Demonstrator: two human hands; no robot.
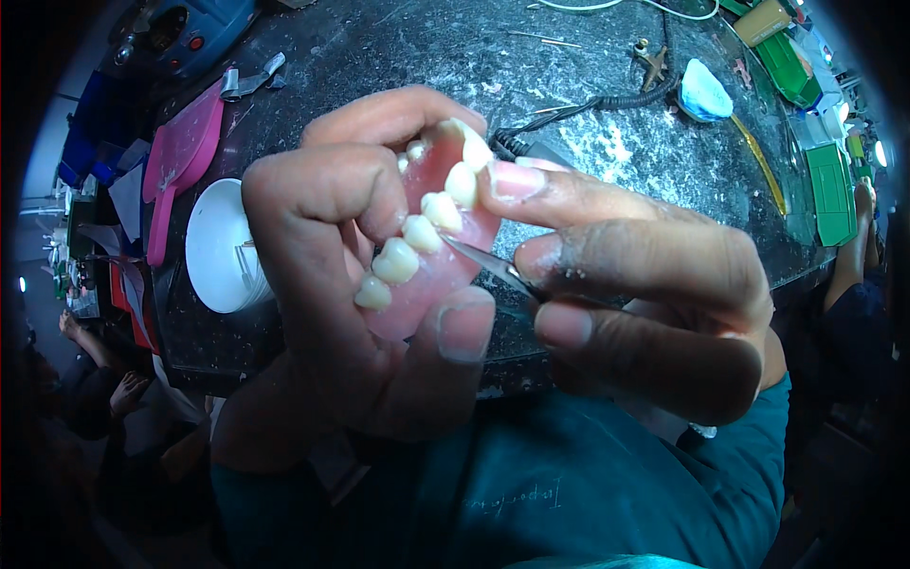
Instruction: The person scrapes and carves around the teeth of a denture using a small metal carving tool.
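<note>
Carefully cradled, a set of false teeth (pixel 431 284) sits between two hands.
The left hand (pixel 318 228) curls snugly around the pink base (pixel 403 318), above the dark table (pixel 379 57); the right hand (pixel 664 275) pinches a pointed metal tool (pixel 495 266), its tip where tooth meets base. Probably light, stiff and slick, the piece could chip, so the broad base seems a safer hold than the teeth.
</note>
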